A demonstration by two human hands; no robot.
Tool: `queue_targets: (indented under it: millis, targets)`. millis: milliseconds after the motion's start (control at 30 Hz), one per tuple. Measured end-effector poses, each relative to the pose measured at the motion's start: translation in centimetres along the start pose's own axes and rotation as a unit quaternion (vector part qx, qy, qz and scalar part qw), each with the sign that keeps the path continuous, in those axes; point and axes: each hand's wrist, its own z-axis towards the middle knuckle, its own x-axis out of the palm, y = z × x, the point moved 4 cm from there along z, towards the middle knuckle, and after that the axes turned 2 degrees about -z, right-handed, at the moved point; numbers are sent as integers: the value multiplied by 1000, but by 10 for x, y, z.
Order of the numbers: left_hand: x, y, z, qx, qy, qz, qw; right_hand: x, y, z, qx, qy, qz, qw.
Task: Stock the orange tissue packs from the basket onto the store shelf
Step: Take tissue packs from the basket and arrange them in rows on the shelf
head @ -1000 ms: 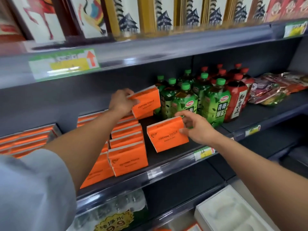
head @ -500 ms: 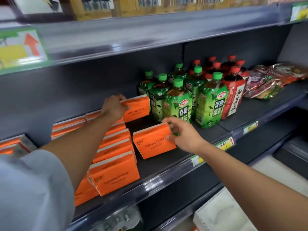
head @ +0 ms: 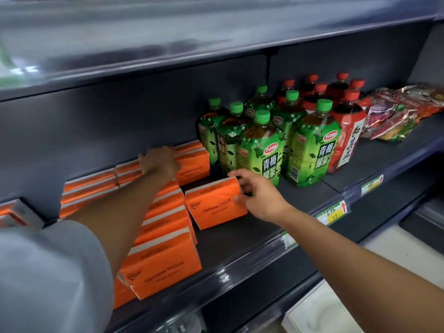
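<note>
Bare along the front edge of the shelf (head: 240, 239), from the lone tissue pack (head: 215, 207) to the right end. Blocked at the back by green bottles (head: 262, 150), red bottles (head: 346, 131) and snack bags (head: 394, 116). Walled at the left end by rows of orange packs (head: 165, 265), crossed by the left forearm (head: 125, 212). Capped overhead by the upper shelf (head: 216, 44).
</note>
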Motion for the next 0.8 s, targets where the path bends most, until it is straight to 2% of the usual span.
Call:
queue_targets:
  millis: [200,400,600,800]
  targets:
    - [4,3,6,0,-6,27,1000,8,-6,10,10,-25,-14,1000]
    - [-3,9,0,13,24,-32,999,16,0,18,7,-54,-52,997]
    - [-8,17,-11,55,15,-72,996,23,25,25,-38,-101,-163,981]
    - [-13,30,-28,107,0,-76,991,35,40,43,-36,-108,-247,962]
